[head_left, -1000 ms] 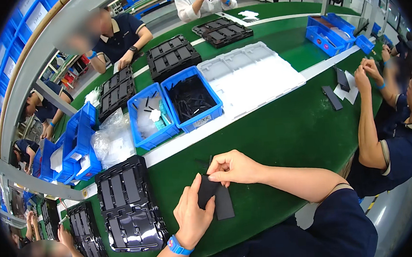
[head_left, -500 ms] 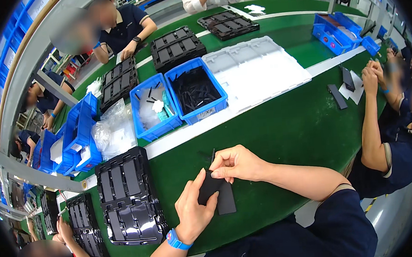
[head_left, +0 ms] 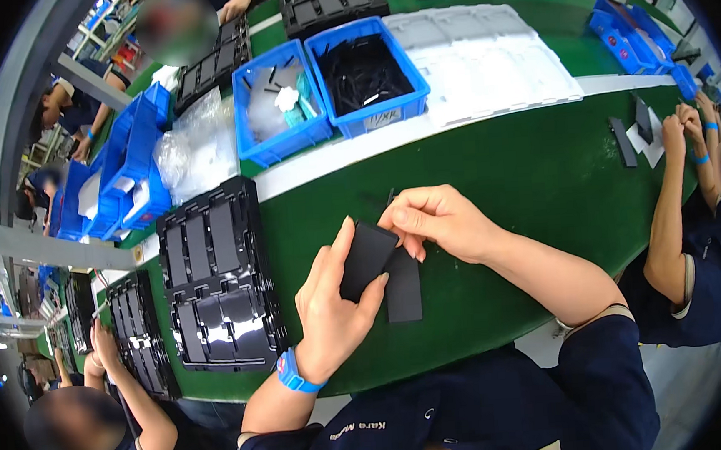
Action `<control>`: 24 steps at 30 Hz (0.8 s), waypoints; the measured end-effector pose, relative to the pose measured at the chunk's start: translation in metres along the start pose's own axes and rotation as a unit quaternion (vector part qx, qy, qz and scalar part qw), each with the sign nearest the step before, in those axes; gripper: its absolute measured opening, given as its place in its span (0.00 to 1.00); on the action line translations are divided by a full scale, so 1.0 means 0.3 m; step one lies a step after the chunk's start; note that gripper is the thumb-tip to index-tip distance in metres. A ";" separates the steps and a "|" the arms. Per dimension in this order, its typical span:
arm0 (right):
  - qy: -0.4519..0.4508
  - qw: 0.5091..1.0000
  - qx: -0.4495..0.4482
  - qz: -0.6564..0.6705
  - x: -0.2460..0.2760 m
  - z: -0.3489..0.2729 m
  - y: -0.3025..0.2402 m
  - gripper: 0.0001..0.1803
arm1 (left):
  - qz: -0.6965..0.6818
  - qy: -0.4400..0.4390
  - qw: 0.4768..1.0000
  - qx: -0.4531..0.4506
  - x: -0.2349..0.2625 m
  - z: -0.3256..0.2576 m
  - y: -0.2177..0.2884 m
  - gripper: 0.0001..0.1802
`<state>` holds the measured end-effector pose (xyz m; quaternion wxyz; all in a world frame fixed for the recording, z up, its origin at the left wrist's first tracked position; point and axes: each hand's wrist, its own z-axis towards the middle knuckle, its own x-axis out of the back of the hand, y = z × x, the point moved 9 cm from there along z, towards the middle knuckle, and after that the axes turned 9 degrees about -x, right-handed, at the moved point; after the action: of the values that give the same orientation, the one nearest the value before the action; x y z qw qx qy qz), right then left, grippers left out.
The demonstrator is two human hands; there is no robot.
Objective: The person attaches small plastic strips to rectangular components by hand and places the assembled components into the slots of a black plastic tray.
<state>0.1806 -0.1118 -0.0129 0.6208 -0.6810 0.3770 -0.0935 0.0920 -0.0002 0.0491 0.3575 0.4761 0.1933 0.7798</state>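
Both hands risen slightly, left hand (head_left: 332, 298) and right hand (head_left: 435, 220) grasping black pad (head_left: 367, 260), long axis tilted up-right.

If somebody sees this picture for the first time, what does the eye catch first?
First, the two bare hands at the centre: the left hand grips a flat black rectangular piece, and the right hand pinches its upper end. Behind them on the green table stand two bright blue bins; a black moulded tray lies left.
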 end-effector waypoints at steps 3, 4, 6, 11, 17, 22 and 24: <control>0.003 1.000 -0.013 -0.001 0.003 0.008 0.016 0.14 | -0.001 -0.002 1.000 -0.017 -0.008 -0.007 -0.004 0.41; 0.005 1.000 -0.015 -0.006 0.006 0.011 0.017 0.13 | 0.004 -0.010 1.000 -0.010 -0.010 -0.006 -0.007 0.41; 0.009 1.000 -0.022 -0.001 0.005 0.015 0.029 0.11 | 0.007 -0.021 1.000 -0.001 -0.017 -0.012 -0.014 0.41; 0.032 0.999 -0.030 -0.022 0.005 0.005 0.018 0.08 | 0.029 -0.025 0.999 -0.009 -0.023 -0.012 -0.015 0.42; 0.055 0.996 -0.023 -0.065 -0.009 -0.024 0.015 0.07 | 0.053 -0.044 0.998 -0.005 -0.026 -0.001 0.013 0.42; 0.042 0.997 -0.019 -0.060 -0.029 -0.031 0.010 0.07 | 0.016 -0.024 0.999 0.014 -0.020 -0.021 0.000 0.39; 0.046 0.996 -0.021 -0.069 -0.032 -0.040 0.008 0.07 | -0.010 -0.020 0.999 0.022 -0.017 -0.022 -0.008 0.38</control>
<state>0.1659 -0.1148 -0.0091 0.5803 -0.7134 0.3589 -0.1597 0.0885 -0.0021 0.0412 0.3587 0.4976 0.2083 0.7618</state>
